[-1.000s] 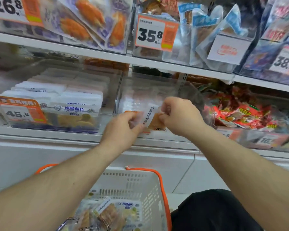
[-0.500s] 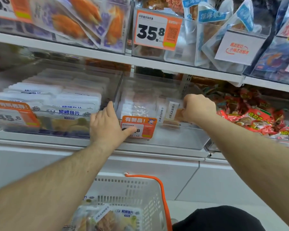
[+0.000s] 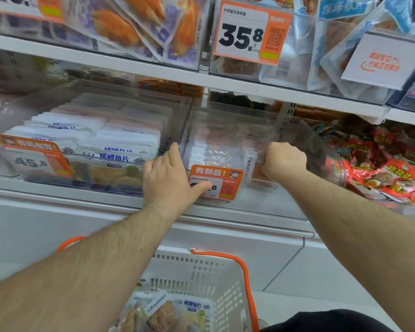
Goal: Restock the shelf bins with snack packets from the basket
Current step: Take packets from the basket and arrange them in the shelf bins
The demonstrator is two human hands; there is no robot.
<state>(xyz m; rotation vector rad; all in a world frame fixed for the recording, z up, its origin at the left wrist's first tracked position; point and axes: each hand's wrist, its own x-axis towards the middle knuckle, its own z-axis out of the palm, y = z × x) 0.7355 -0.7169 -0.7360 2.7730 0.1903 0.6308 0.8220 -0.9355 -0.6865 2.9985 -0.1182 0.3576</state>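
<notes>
A snack packet (image 3: pixel 252 164) is gripped upright in the curled right hand (image 3: pixel 284 160), inside the middle clear bin (image 3: pixel 297 130); the flat left hand (image 3: pixel 170 178) is pressed on its near-left front; more packets lie in the basket (image 3: pixel 223 279) below.

A shop, at its snack aisle. White shelves (image 3: pixel 225 83) run across from 9 to 3 o'clock, lined with clear plastic bins (image 3: pixel 228 130) of packaged snacks. Orange-and-white price tags (image 3: pixel 250 32) hang on the bin fronts: 35.8 at 12 o'clock, 45.8 at 9 o'clock. A white shopping basket (image 3: pixel 213 283) with orange handles sits at 6 o'clock.
</notes>
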